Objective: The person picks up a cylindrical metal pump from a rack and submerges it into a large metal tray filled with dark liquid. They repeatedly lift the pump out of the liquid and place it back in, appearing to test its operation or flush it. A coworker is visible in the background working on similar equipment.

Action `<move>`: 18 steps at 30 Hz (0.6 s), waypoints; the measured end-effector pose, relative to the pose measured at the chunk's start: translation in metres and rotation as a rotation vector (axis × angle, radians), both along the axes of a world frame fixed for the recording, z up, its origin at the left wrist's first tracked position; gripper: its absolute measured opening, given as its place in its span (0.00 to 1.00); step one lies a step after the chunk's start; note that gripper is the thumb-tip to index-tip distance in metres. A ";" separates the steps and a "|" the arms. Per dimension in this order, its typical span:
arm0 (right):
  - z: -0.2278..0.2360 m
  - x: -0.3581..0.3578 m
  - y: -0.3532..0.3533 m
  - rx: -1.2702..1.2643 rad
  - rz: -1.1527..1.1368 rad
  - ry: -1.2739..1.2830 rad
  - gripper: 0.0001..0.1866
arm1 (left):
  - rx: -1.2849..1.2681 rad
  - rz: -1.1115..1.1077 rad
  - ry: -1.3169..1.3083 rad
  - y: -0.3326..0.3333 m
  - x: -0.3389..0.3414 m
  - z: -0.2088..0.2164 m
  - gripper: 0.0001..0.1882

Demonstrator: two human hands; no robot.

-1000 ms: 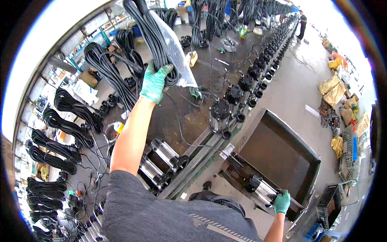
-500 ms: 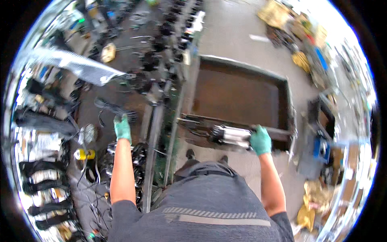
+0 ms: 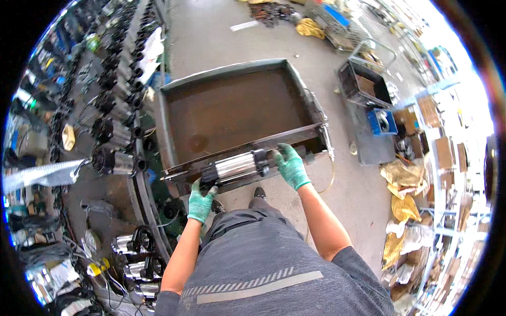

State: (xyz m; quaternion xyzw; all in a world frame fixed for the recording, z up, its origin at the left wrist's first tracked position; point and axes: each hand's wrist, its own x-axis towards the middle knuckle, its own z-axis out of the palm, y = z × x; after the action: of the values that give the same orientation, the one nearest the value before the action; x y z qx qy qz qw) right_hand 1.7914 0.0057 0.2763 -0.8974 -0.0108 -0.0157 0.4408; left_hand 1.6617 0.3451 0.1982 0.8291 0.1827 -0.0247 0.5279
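A pump (image 3: pixel 235 166), a silver cylinder with black ends, lies tilted along the near edge of a grey metal tank (image 3: pixel 232 69) holding brown liquid. At its left black end is my left hand (image 3: pixel 200 205), in a green glove, with thumb and fingers placed around that end. My right hand (image 3: pixel 291 167), gloved the same, is beside the pump's right black end. Its fingers are spread and slightly bent, with nothing seen inside them; whether the fingertips touch the pump I cannot tell.
On the left, a bench carries rows of similar pumps (image 3: pixel 113 129) and a grey cable bundle (image 3: pixel 100 208). A black crate (image 3: pixel 363 84) and a blue bin (image 3: pixel 382 122) stand to the right, near yellow sacks (image 3: pixel 403 208). A thin hose (image 3: pixel 332 176) hangs at the tank's right corner.
My view has swung right. My left hand has left the cable bundle on the bench and come to the pump's left end. My right hand has opened off the pump's right end.
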 end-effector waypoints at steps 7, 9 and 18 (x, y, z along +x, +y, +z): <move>-0.074 -0.012 -0.184 -0.438 -0.533 0.072 0.24 | 0.021 0.068 0.033 -0.032 0.023 0.028 0.41; -0.077 0.002 -0.193 -0.232 -0.553 0.191 0.26 | 0.037 0.092 0.049 -0.035 0.028 0.031 0.39; -0.118 0.043 -0.179 0.532 -0.858 0.224 0.21 | 0.131 0.178 0.017 -0.044 0.033 0.021 0.42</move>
State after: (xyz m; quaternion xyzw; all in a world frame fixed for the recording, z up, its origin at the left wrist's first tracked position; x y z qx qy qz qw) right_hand 1.8348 -0.1734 0.1579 -0.6740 0.4099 -0.1013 0.6062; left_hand 1.6946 0.3013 0.2194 0.8420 0.2616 0.0271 0.4711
